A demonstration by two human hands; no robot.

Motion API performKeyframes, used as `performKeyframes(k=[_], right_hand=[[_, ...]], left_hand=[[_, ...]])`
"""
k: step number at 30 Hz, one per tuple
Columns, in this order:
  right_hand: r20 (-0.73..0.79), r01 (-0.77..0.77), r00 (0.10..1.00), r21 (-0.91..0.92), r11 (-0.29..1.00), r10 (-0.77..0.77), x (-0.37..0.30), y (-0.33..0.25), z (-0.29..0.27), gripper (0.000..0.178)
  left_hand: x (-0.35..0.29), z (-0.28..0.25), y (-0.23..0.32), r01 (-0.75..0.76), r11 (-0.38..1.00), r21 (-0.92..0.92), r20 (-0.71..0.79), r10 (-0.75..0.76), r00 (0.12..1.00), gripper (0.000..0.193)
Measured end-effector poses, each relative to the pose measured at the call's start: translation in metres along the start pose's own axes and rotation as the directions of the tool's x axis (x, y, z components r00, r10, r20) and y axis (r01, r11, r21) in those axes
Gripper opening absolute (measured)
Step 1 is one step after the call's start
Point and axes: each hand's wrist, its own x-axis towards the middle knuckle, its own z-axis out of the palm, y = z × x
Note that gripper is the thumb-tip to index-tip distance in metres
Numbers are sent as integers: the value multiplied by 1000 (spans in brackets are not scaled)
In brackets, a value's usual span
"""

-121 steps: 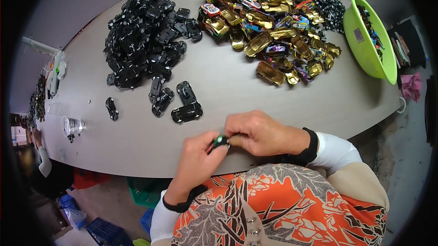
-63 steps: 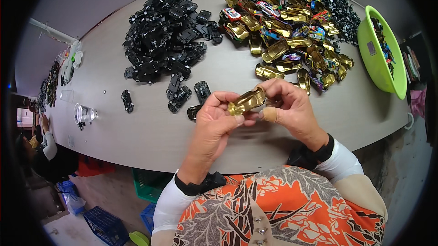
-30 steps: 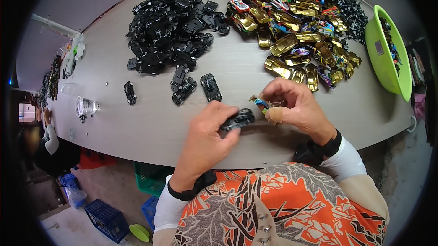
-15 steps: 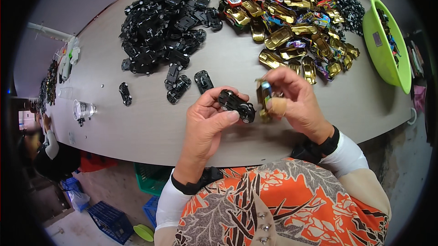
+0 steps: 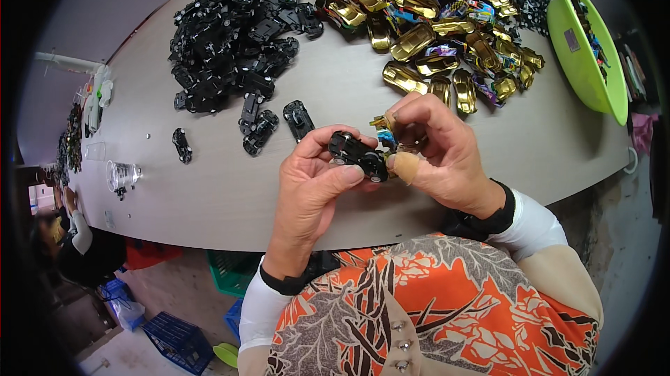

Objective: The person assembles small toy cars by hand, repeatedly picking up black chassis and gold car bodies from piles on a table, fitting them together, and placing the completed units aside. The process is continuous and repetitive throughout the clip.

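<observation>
Between its thumb and fingers my left hand (image 5: 310,174) grips a black toy car chassis (image 5: 356,155) with small wheels. My right hand (image 5: 440,149), with tan tape on its thumb, pinches a gold toy car body shell (image 5: 382,127) that shows some blue. The shell is right up against the chassis's right side, partly hidden behind it and my fingers. Just beyond my left hand, a loose black chassis (image 5: 299,119) lies on the table, and two more are to its left.
A heap of black chassis (image 5: 223,41) stands at the far left of the table (image 5: 209,194). Gold and coloured car shells (image 5: 433,41) pile up at the far right, beside a lime-green basin (image 5: 586,62). A clear cup (image 5: 122,175) is at left; another person (image 5: 87,250) works beyond.
My right hand has brought the gold shell leftward against the chassis. The left hand still holds the chassis in nearly the same place. The whole view has shifted slightly.
</observation>
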Motion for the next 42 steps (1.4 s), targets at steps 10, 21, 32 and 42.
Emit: performKeyframes(k=[10, 21, 32, 42], right_hand=[[18, 109, 994, -251, 962, -108, 3, 4, 4, 35], [144, 159, 982, -273, 949, -123, 6, 1, 1, 34], [78, 117, 992, -341, 933, -97, 5, -4, 1, 30], [175, 328, 944, -490, 808, -278, 3, 0, 2, 34]], left_hand=[[-1, 1, -5, -84, 970, 228, -15, 90, 996, 45], [0, -2, -8, -96, 962, 257, 25, 92, 995, 44], [-1, 14, -12, -410, 526, 745, 249, 351, 903, 43], [-4, 11, -12, -333, 584, 741, 201, 280, 939, 41]])
